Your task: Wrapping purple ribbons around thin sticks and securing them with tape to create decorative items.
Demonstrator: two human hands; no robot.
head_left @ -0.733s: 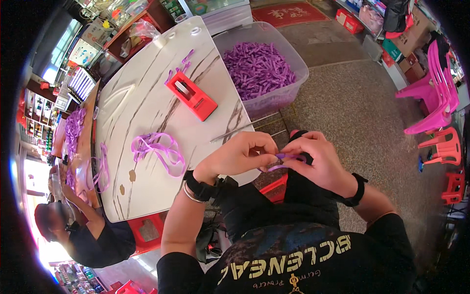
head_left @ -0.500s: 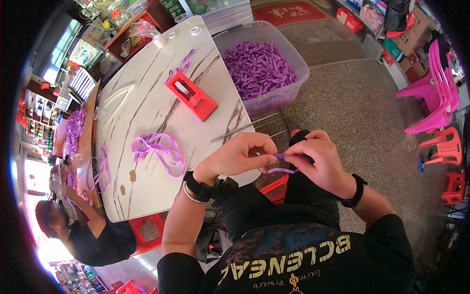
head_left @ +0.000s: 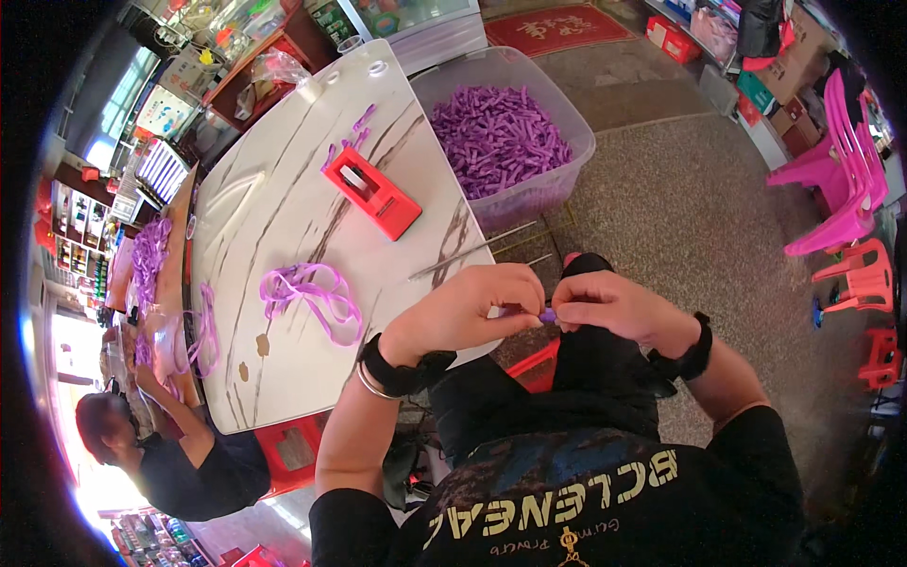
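Over my lap, my left hand pinches one end of a short purple ribbon. The fingers of my right hand are closed on its other end, so only a small stretch shows between them. Left of my hands, a loose bundle of light purple ribbon lies looped on the white marbled table. A red tape dispenser stands farther back on that table, with a few small purple ribbon pieces behind it.
A clear plastic tub heaped with folded purple ribbon pieces stands beyond the table's right edge, near thin metal rods. At left, another person sits by a bench with purple ribbon. Pink chairs and red stools stand far right.
My hands have drawn closer together on the ribbon, and the loose strip that hung below them no longer shows. The view has shifted slightly.
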